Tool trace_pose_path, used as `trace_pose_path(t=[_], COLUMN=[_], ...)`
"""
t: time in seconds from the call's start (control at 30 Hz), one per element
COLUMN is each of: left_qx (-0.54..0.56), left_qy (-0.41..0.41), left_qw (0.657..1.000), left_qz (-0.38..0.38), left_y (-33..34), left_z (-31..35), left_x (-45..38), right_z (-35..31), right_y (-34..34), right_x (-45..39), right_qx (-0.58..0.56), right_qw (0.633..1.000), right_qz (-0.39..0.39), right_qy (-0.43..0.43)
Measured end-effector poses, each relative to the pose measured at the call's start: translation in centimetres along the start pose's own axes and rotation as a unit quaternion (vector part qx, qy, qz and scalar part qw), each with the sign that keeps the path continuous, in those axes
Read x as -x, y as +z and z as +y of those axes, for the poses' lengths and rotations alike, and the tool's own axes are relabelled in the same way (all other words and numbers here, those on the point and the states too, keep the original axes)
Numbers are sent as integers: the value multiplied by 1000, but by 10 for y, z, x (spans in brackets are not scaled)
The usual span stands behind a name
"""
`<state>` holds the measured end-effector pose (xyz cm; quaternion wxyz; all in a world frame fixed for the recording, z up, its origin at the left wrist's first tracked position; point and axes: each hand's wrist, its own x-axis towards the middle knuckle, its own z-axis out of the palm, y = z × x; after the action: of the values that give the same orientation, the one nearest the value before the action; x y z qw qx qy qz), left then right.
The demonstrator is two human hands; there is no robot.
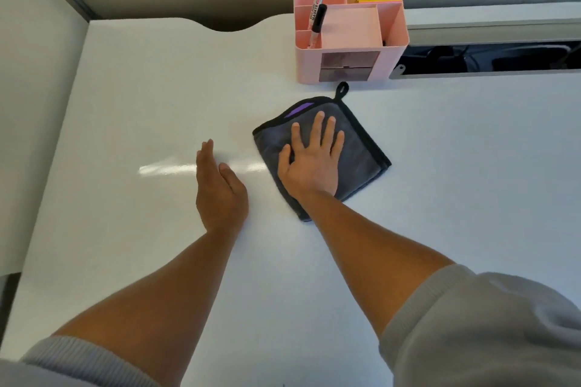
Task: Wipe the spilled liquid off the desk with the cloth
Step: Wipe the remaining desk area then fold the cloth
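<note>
A folded dark grey cloth (361, 148) with black edging, a purple tag and a hanging loop lies flat on the white desk (141, 104). My right hand (312, 160) presses flat on the cloth, fingers spread, palm down. My left hand (218, 188) rests on its edge on the bare desk to the left of the cloth, fingers straight and together, holding nothing. A bright glossy streak (169, 168) runs across the desk by my left hand; I cannot tell whether it is liquid or a light reflection.
A pink desk organiser (349, 38) with markers and sticky notes stands just behind the cloth. To its right an open cable tray (490, 56) is sunk into the desk. A partition wall (31, 104) borders the left side. The desk's back edge has a curved cutout (232, 27).
</note>
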<state>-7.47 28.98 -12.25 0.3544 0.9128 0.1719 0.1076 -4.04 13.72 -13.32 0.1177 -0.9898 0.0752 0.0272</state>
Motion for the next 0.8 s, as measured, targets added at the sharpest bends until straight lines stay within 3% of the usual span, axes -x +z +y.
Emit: trace_pose_path(t=[0.17, 0.3, 0.5, 0.63, 0.8], left_qx=[-6, -39, -64, -90, -207], left_qy=[-54, -69, -36, 16, 69], left_qw=[998, 996, 997, 995, 972], left_qz=[41, 31, 7, -46, -90], left_y=[-35, -40, -15, 9, 25], left_z=[-43, -59, -37, -7, 0], left_x=[4, 27, 50, 63, 75], right_z=[-65, -66, -24, 26, 108], right_y=[20, 19, 11, 2, -14], right_x=[43, 52, 44, 31, 17], right_qx=[-27, -51, -77, -59, -13], right_qw=[981, 966, 968, 982, 996], right_qz=[-46, -67, -48, -26, 12], right_qy=[-187, -246, -234, -180, -84])
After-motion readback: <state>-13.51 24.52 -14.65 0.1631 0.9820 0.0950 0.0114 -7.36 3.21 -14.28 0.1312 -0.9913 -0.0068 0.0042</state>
